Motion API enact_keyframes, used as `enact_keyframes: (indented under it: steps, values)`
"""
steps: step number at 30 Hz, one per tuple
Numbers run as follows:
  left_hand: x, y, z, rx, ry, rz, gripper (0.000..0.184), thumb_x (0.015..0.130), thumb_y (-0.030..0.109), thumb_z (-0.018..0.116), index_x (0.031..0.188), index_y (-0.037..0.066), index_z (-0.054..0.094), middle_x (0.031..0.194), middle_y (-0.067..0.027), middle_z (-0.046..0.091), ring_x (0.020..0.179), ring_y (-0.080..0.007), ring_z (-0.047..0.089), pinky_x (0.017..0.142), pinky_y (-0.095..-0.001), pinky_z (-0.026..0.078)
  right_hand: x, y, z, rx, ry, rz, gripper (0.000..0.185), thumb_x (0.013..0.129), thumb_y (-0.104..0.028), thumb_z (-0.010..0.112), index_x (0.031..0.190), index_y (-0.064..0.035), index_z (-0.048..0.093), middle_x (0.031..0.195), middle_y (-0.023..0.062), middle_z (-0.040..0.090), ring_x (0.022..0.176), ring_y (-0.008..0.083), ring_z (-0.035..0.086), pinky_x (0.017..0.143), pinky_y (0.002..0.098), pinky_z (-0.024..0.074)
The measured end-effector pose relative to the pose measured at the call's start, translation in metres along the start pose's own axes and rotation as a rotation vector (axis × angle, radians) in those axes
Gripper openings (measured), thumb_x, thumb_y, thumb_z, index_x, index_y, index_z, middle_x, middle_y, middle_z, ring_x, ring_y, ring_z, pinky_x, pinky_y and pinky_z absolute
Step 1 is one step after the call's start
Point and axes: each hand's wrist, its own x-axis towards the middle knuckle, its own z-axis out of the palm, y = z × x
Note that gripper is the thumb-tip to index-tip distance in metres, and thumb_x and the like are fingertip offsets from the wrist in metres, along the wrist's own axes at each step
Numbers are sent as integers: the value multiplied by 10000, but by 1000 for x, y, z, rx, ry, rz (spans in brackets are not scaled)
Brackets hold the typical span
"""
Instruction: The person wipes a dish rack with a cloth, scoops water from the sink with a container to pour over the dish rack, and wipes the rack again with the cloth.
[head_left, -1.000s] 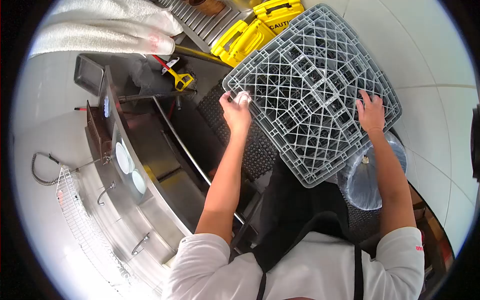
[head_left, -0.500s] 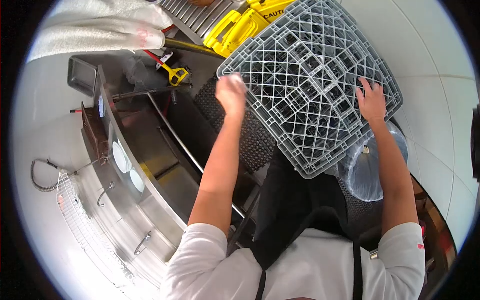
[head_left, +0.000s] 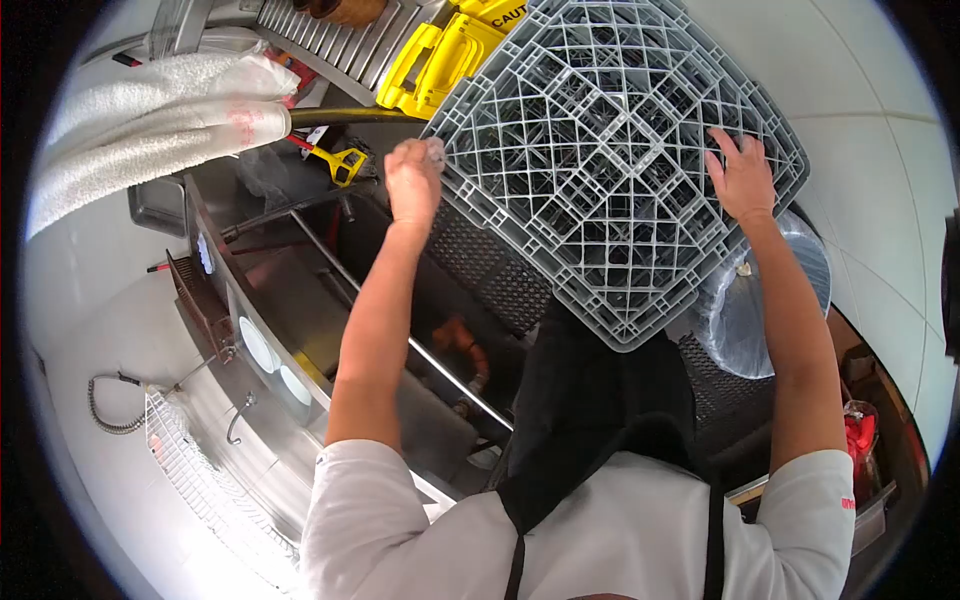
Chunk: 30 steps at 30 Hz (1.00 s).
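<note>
A grey plastic rack [head_left: 630,150] with an open lattice top fills the upper middle of the head view. What lies under its lattice is hard to make out. My left hand [head_left: 412,185] is closed beside the rack's left corner. From its fingers pokes a small crumpled, whitish wad [head_left: 436,152], which could be plastic film or a wipe. My right hand [head_left: 743,178] lies with fingers spread on the lattice near the right corner.
A metal sink unit [head_left: 290,350] with white plates [head_left: 259,345] runs along the left. White towels [head_left: 170,130] hang at upper left, near a yellow caution sign [head_left: 440,65]. A plastic-lined bin [head_left: 740,320] stands below the rack's right side. Perforated black mat [head_left: 490,265] covers the floor.
My left hand has moved left, away from the rack's left edge, with the wad still in it. My right hand stays on the lattice. The view has shifted slightly.
</note>
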Motion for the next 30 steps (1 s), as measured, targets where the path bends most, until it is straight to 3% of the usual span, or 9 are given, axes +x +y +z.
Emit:
enact_keyframes:
  steps: [3, 7, 12, 17, 18, 21, 23, 28, 30]
  values:
    - [-35, 25, 12, -174, 11, 142, 173, 828, -29, 567, 870, 59, 710, 859, -118, 702, 821, -322, 660, 766, -450, 507, 0, 2, 1, 17, 28, -18, 411, 973, -419, 595, 1355, -269, 575, 1155, 178, 587, 1168, 367, 542, 915, 497, 522]
    - [-102, 103, 7, -355, -108, 145, 284, 796, -85, 643, 996, 91, 742, 1049, -113, 677, 1019, -305, 645, 880, -434, 516, 1, 2, 2, 22, 12, -11, 404, 971, -407, 597, 1353, -275, 577, 1167, 179, 592, 1173, 368, 543, 921, 496, 519]
    - [-65, 47, 12, -187, -101, 338, 302, 770, -42, 635, 1027, 89, 726, 973, -65, 692, 927, -290, 639, 845, -413, 492, 0, 0, -1, 19, 7, 6, 403, 969, -410, 600, 1353, -287, 578, 1165, 171, 595, 1174, 364, 546, 917, 494, 522]
    - [-27, 33, 32, -49, 162, -83, 116, 867, 33, 605, 930, 29, 703, 928, -135, 673, 875, -313, 610, 814, -406, 495, 0, 3, 4, 1, 7, 4, 414, 971, -420, 595, 1362, -288, 573, 1143, 165, 596, 1161, 356, 556, 904, 491, 525]
    - [-41, 40, 52, -906, 266, -575, 135, 926, 41, 562, 886, 4, 685, 910, -118, 664, 875, -261, 603, 829, -378, 479, 1, 3, 5, -6, 6, 9, 408, 972, -422, 589, 1358, -288, 573, 1140, 163, 596, 1152, 356, 560, 891, 493, 529]
    - [-84, 96, 40, -73, -23, 158, 122, 864, -12, 604, 886, 44, 710, 966, -120, 689, 931, -312, 628, 928, -416, 482, 1, 0, -1, -4, -3, -2, 408, 974, -423, 583, 1362, -295, 567, 1139, 157, 597, 1150, 353, 561, 889, 491, 531]
    - [-101, 127, 31, -311, 95, 115, 317, 746, -96, 639, 956, 124, 728, 984, -67, 696, 970, -311, 653, 1033, -439, 490, 3, 2, 1, 7, -29, -4, 418, 979, -429, 572, 1377, -303, 554, 1153, 157, 591, 1167, 353, 552, 916, 489, 521]
    - [-63, 57, 18, -144, -54, 392, 293, 765, -31, 598, 1001, 97, 714, 1032, -77, 692, 996, -287, 646, 938, -425, 509, 1, 1, -2, 11, -42, 15, 423, 988, -440, 548, 1387, -302, 544, 1187, 167, 585, 1198, 356, 536, 944, 495, 509]
    - [-35, 16, 28, -49, 4, 120, 214, 809, 1, 634, 988, 72, 728, 1064, -117, 699, 983, -321, 636, 864, -426, 507, -3, 0, -2, 14, -51, 39, 421, 988, -436, 547, 1387, -302, 544, 1190, 166, 585, 1201, 355, 535, 944, 496, 510]
